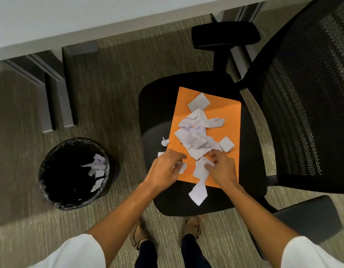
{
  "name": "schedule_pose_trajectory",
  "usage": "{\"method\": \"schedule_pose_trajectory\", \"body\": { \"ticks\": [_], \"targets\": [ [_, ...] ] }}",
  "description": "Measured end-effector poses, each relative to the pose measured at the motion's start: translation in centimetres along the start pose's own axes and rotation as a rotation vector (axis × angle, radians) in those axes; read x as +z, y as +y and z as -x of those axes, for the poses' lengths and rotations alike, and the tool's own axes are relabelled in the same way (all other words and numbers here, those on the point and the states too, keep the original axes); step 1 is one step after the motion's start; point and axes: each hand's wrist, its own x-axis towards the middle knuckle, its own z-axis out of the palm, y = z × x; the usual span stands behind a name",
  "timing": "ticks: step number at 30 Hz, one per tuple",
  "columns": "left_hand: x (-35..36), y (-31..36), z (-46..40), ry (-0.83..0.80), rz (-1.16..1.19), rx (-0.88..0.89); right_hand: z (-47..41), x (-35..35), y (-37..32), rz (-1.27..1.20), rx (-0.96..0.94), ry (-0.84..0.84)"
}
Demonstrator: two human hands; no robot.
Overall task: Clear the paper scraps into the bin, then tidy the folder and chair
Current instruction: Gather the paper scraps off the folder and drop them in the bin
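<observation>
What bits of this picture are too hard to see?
- Bin bottom, head view: black inside.
- Writing on the folder: too small, scraps cover it.
- Left hand and right hand: fingers blurred, grip unclear.
- Chair back: cut by the right edge.

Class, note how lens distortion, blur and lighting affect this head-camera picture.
Head view: the wide lens bows the desk edge and chair back; both hands look slightly motion-blurred over the orange folder; the bin interior is near black except for pale scraps.

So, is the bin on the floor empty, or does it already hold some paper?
Not empty: the bin holds several white paper scraps against its right inner wall; the rest of its black liner looks bare.
</observation>
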Motion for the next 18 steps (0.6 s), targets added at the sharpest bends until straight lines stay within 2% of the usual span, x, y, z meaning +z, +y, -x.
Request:
{"method": "schedule_pose_trajectory", "body": {
  "ticks": [2,4,7,9,12,15,18],
  "targets": [
    [-0.5,0.2,-0.5,0.117,0.158,-0.183,0.1,-1.3,0.1,-0.077,0.069,0.008],
    [-1.2,-0.5,-0.9,0.154,0.201,-0.323,0.8,-2.7,0.2,-0.192,0.163,0.009],
    [-1.8,-1.7,-1.0,0.085,0.153,-0.469,2.9,-3.9,0.2,-0.385,0.249,-0.096],
    [-1.8,-2.2,-1.0,0.017,0.123,-0.519,4.4,-3.3,0.0,-0.429,0.269,-0.200],
    [-1.6,-2.5,-1.2,-0.079,0.044,-0.497,5.8,-0.4,0.3,-0.229,0.242,-0.261],
    [-1.0,-2.5,-1.0,-0.147,-0.108,-0.479,6.5,2.7,0.6,0.060,0.163,-0.098],
    [-0.2,-2.6,-0.5,-0.174,-0.159,-0.490,6.7,4.4,0.2,0.166,0.124,-0.010]
  ]
}}
